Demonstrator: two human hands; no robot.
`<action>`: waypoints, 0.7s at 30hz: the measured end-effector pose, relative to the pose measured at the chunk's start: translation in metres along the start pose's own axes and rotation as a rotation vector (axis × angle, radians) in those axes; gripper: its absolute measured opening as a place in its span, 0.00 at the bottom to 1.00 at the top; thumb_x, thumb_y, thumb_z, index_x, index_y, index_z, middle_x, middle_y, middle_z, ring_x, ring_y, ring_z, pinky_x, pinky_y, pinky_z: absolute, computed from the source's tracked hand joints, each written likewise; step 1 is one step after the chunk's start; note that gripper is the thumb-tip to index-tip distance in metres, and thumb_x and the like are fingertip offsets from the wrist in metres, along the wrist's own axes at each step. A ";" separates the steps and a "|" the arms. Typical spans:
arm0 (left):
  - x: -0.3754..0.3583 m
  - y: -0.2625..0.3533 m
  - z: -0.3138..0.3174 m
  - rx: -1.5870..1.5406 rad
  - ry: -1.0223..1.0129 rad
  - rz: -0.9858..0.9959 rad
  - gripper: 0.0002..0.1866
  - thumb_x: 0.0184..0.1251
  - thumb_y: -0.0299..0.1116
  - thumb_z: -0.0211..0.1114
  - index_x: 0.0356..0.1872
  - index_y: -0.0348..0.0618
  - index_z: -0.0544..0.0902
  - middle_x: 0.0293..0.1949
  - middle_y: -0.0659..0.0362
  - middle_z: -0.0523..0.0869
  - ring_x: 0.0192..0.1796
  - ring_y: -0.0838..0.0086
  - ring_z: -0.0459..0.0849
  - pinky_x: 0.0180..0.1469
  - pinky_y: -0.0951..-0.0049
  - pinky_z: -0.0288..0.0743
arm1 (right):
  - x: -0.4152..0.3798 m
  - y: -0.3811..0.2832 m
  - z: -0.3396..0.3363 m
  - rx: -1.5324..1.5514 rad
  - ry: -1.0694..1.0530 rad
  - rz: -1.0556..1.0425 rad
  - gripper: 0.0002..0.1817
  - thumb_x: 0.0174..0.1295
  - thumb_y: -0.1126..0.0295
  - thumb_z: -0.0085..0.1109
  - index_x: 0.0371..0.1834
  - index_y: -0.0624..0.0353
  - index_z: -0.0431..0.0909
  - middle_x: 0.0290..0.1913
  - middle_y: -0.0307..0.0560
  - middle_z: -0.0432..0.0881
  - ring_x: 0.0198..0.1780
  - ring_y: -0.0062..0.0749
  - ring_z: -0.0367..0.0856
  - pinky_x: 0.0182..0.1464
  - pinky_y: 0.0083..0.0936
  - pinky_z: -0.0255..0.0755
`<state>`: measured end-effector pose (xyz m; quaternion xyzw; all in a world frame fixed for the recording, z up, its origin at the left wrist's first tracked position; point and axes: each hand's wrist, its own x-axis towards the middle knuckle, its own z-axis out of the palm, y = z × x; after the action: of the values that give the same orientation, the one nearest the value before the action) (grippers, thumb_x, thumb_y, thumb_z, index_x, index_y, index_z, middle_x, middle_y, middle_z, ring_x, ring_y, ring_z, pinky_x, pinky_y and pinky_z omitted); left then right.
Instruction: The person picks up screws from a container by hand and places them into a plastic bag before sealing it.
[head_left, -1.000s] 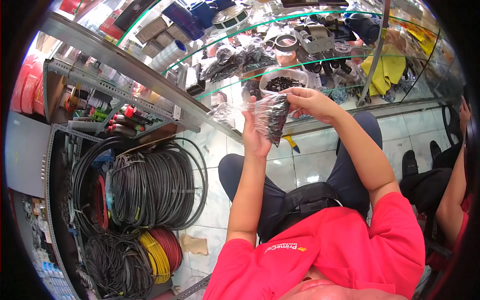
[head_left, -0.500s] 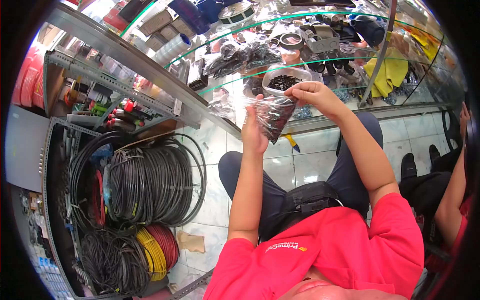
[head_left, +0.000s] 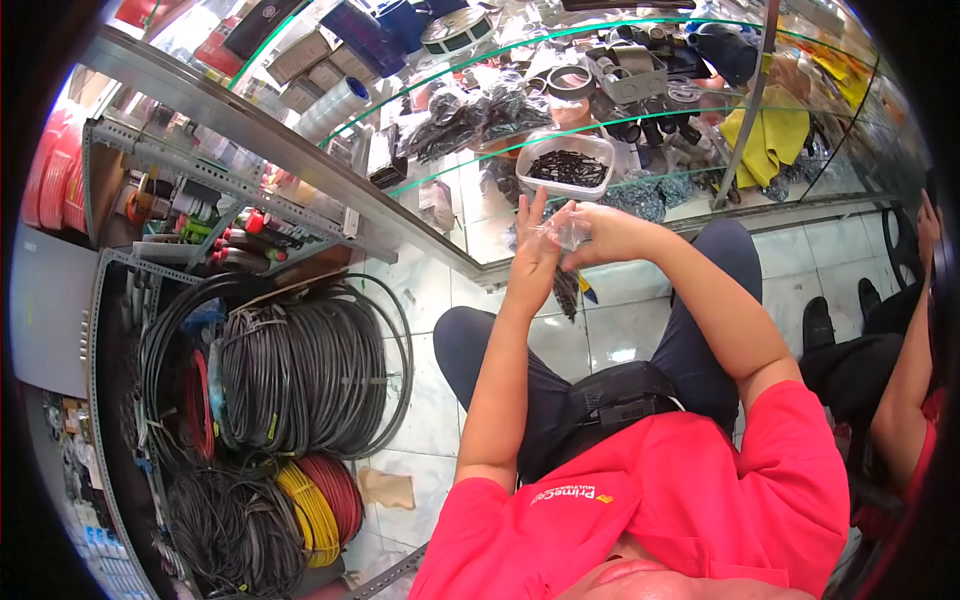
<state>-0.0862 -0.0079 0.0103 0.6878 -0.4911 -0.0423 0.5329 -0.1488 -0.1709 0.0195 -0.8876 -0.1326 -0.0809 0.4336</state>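
Observation:
Clear plastic bunches up at the top of a bag [head_left: 567,294] whose dark contents hang below my hands. My right hand [head_left: 612,236] pinches this gathered plastic between thumb and fingers. Beside it, my left hand [head_left: 536,258] has its fingers stretched upward and apart, close against the plastic; whether its thumb touches the bag is hard to see. Just beyond my fingers, a white translucent tub [head_left: 524,180] holds many small black pieces.
Glass shelves with a metal frame [head_left: 420,232] stand ahead, bearing packets, tape rolls and a yellow cloth [head_left: 768,140]. Cable coils [head_left: 300,370] lie at the left. A yellow-handled tool [head_left: 588,290] is on the floor. Another person's arm [head_left: 905,385] shows at right.
The bag has gone from spread between both hands to gathered at its top, hanging lower. My right hand has moved down and left; my left fingers have spread. The tub is now less covered.

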 end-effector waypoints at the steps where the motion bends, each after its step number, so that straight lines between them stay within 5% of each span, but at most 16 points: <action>1: 0.000 0.001 0.000 -0.015 -0.023 0.000 0.22 0.71 0.46 0.40 0.56 0.49 0.75 0.68 0.55 0.56 0.71 0.57 0.41 0.69 0.61 0.36 | -0.001 0.001 0.006 0.011 0.045 -0.114 0.23 0.45 0.56 0.66 0.39 0.61 0.75 0.34 0.53 0.79 0.38 0.43 0.77 0.41 0.33 0.69; 3: 0.000 0.001 0.000 -0.027 -0.043 0.001 0.22 0.71 0.47 0.40 0.56 0.49 0.75 0.68 0.55 0.56 0.71 0.57 0.41 0.69 0.61 0.36 | 0.001 -0.004 0.008 -0.006 -0.015 -0.003 0.20 0.47 0.58 0.64 0.38 0.61 0.76 0.33 0.54 0.79 0.38 0.43 0.78 0.42 0.33 0.69; 6: 0.001 0.001 -0.001 -0.222 -0.046 -0.178 0.27 0.71 0.52 0.38 0.59 0.45 0.70 0.67 0.57 0.57 0.71 0.67 0.46 0.65 0.67 0.54 | 0.001 -0.016 0.001 -0.101 -0.077 0.133 0.13 0.52 0.62 0.59 0.38 0.59 0.78 0.30 0.54 0.80 0.36 0.42 0.78 0.43 0.32 0.69; 8: 0.001 -0.007 -0.008 -0.262 0.002 -0.233 0.29 0.70 0.54 0.37 0.60 0.45 0.69 0.66 0.56 0.59 0.70 0.67 0.49 0.65 0.64 0.53 | 0.000 -0.017 -0.004 0.227 0.009 0.113 0.12 0.56 0.63 0.57 0.39 0.58 0.79 0.33 0.52 0.81 0.36 0.38 0.78 0.42 0.31 0.69; 12: -0.003 -0.014 -0.010 -0.443 0.311 -0.482 0.33 0.67 0.60 0.35 0.61 0.45 0.67 0.63 0.54 0.65 0.67 0.64 0.57 0.64 0.54 0.49 | 0.005 -0.020 -0.010 0.200 0.175 0.017 0.13 0.62 0.61 0.50 0.36 0.59 0.80 0.32 0.42 0.80 0.34 0.26 0.76 0.42 0.24 0.68; 14: -0.004 -0.020 0.003 -0.497 0.433 -0.540 0.35 0.66 0.62 0.34 0.61 0.44 0.65 0.60 0.53 0.68 0.66 0.62 0.58 0.64 0.49 0.44 | 0.003 -0.024 -0.012 0.277 0.156 0.143 0.14 0.63 0.61 0.50 0.35 0.60 0.80 0.32 0.40 0.80 0.32 0.22 0.73 0.38 0.21 0.67; 16: -0.006 -0.025 0.015 -0.912 0.599 -0.955 0.36 0.65 0.63 0.33 0.62 0.44 0.62 0.56 0.52 0.71 0.65 0.62 0.60 0.64 0.48 0.46 | 0.006 -0.022 -0.010 0.354 0.253 0.124 0.14 0.63 0.60 0.50 0.35 0.60 0.80 0.32 0.40 0.79 0.31 0.20 0.72 0.34 0.17 0.64; 18: -0.009 -0.027 0.027 -1.072 0.439 -1.124 0.36 0.65 0.64 0.33 0.61 0.44 0.61 0.53 0.52 0.72 0.61 0.60 0.66 0.62 0.48 0.54 | 0.007 -0.027 -0.013 0.433 0.250 0.169 0.13 0.62 0.62 0.51 0.37 0.59 0.80 0.34 0.39 0.80 0.32 0.18 0.72 0.35 0.18 0.66; 21: -0.013 -0.023 0.038 -1.352 0.163 -1.045 0.37 0.64 0.64 0.32 0.59 0.44 0.63 0.53 0.52 0.73 0.56 0.58 0.71 0.57 0.51 0.64 | 0.005 -0.031 -0.017 0.539 0.285 0.184 0.13 0.61 0.62 0.53 0.38 0.60 0.80 0.36 0.37 0.80 0.33 0.16 0.73 0.36 0.18 0.68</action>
<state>-0.1005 -0.0261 -0.0304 0.3615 0.0594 -0.5166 0.7739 -0.1542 -0.1651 0.0542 -0.7287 -0.0066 -0.1267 0.6730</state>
